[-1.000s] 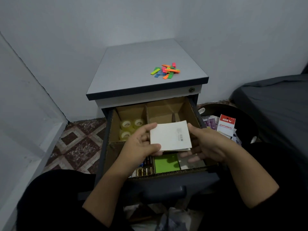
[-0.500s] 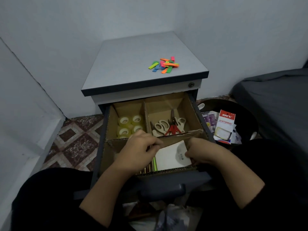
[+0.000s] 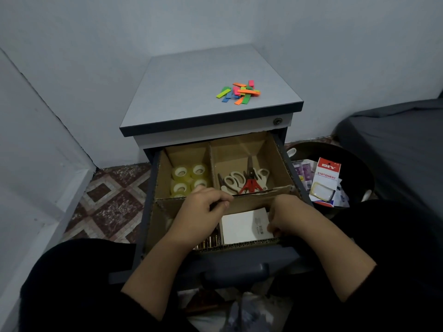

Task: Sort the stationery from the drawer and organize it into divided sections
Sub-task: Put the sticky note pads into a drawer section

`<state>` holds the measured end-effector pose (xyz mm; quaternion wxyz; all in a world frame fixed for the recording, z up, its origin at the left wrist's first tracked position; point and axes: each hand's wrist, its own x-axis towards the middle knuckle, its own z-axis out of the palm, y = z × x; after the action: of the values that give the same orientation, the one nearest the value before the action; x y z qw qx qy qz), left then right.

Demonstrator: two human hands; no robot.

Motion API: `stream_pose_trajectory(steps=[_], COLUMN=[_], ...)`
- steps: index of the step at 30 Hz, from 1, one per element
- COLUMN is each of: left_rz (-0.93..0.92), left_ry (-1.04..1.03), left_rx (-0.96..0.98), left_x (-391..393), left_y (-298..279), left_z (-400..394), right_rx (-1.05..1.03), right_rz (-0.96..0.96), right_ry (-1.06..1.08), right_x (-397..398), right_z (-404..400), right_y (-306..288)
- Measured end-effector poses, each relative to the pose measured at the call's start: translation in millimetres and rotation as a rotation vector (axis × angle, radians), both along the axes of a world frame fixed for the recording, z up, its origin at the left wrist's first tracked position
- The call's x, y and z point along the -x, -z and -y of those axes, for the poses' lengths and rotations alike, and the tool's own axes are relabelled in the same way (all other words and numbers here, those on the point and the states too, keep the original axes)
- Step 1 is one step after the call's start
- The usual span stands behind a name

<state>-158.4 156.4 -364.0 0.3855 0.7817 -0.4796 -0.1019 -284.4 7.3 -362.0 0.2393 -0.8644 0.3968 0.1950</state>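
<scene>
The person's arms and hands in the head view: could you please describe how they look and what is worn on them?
Both forearms are bare, and the left hand and right hand wear no gloves. No rings, watch or bracelets show. Black sleeves cover the upper arms, blending into black clothing at the bottom of the view.

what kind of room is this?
Probably a bedroom or home corner: a drawer cabinet set against bare walls, a dark bed on the right, patterned floor tiles, and a black bin.
</scene>
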Motion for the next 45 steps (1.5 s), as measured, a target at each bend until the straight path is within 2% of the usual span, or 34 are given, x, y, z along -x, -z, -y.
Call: stream_pose_trajectory(steps=[8,33,39,41,45], left_rz=[0.002,0.011,0.01,0.008,0.027], left_ry=[0.002,0.016,0.022,0.02,0.008], left_rx=[-0.003,-0.016,-0.014,-0.01,0.013], left_x=[-0.1,-2.3,-3.0,-3.2,-2.9], left_y=[0.1,2.2,3.5,3.4,0.6], left_z=[-0.5,-0.3,-0.2,-0.4,-0.7], right_rx=[0.048,0.001,0.091,0.118,0.106], right_rz=[-0.099,-0.011,-0.007,0.031,0.266], right_ry=[-0.094,-0.095,-0.096,-0.071,-0.022], right_x=[-0.6,4.6,0.2,-0.8,3.8], right_z=[0.9,-0.5,-2.1,-2.4,-5.6], right_y=[1.4,-1.6,-2.0,-4.9,-17.5])
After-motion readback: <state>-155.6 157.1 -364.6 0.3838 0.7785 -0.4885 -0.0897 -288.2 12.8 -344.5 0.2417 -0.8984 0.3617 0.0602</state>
